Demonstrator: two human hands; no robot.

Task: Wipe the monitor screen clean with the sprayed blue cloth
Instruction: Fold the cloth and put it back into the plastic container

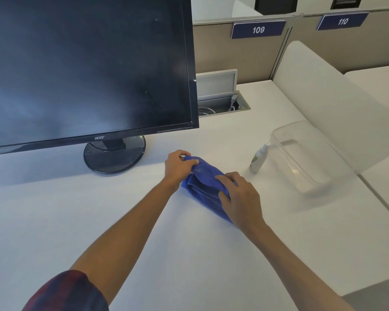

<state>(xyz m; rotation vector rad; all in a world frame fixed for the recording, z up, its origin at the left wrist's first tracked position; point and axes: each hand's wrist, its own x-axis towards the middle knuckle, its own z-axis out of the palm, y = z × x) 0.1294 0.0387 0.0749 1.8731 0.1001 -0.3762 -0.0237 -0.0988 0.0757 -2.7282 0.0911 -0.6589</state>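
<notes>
The white desk (99,221) lay bare across its whole near and left part, giving wide room in front of the monitor (88,63). The monitor stood at the back left on a round black base (115,157), its dark screen upright and its lower right corner hanging over the desk top. Behind that corner a cable hatch (222,102) was open in the desk, against a beige partition (240,57) carrying number plates 109 and 110. To the right, a small spray bottle (259,157) stood just beside a clear plastic box (301,158), which sat near the desk's right edge and a low white divider (323,97).

The folded blue cloth (206,185) lay flat on the desk, right of the monitor base and left of the bottle, apart from both. Both arms reached forward over the open desk. The left hand (177,164) pinched the cloth's far end, thumb on top and fingers curled round the fold. The right hand (240,198) lay palm-down on the near right part of the cloth, fingers bent and gripping its folded layers. A dark checked sleeve (70,292) was pushed up on the left arm.
</notes>
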